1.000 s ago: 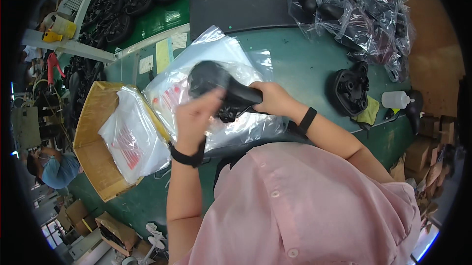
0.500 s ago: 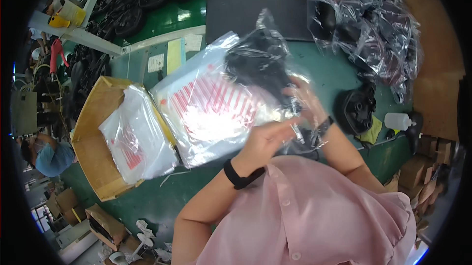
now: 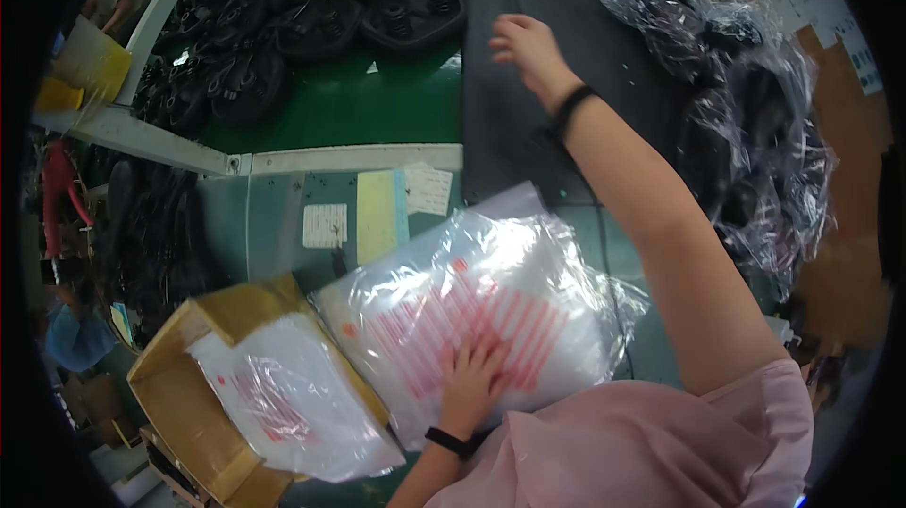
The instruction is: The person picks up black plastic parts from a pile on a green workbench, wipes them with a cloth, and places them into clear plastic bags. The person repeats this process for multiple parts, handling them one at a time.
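left hand [image 3: 474, 383] spread flat on plastic bags [image 3: 538, 267], right of cardboard box [image 3: 168, 381]. right hand [image 3: 531, 52] far, fingers loosely bent, apart, over black mat [image 3: 618, 27].

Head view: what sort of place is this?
Likely a factory packing area: many black saddles with springs, dark saddle-like shapes wrapped in clear plastic, and stacked clear plastic bags with red stripes.

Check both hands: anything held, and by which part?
Nothing visibly held. Left hand rests on the plastic bags; right hand is over the black mat.
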Tool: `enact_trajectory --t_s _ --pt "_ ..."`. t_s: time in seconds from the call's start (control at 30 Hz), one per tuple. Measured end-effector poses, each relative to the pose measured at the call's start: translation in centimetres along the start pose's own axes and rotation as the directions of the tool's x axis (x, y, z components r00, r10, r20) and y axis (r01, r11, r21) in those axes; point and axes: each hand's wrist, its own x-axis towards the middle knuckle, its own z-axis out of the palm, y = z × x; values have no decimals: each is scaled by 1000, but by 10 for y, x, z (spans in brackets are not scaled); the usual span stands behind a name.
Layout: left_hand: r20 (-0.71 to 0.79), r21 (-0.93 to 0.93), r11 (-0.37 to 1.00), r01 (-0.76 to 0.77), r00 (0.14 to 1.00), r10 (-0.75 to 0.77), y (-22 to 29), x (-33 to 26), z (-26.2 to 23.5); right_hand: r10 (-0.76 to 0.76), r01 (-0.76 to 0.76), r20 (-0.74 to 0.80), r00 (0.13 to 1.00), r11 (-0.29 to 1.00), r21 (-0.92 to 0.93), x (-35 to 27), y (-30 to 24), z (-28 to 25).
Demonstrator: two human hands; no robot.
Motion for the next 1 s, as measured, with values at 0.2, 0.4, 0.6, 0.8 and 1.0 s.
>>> enact_trajectory --t_s 0.2,0.4,0.6,0.8,1.0 --pt "-1 -25 999 21 1000 -21 -6 -2 10 -107 26 -38 994 541 -841 156 45 52" --pt "-102 -33 997 63 993 -66 -6 3 13 -191 142 -28 981 814 -563 116 40 65" --pt "-87 18 999 46 995 -45 -7 4 12 -218 214 114 969 519 -827 156 37 62" --pt "-186 -51 999 15 982 -24 -3 7 15 -233 421 472 850 840 -344 157 22 45" --pt "-181 -3 1000 13 983 -14 -8 4 32 -550 703 459 698 407 -583 13 -7 56"
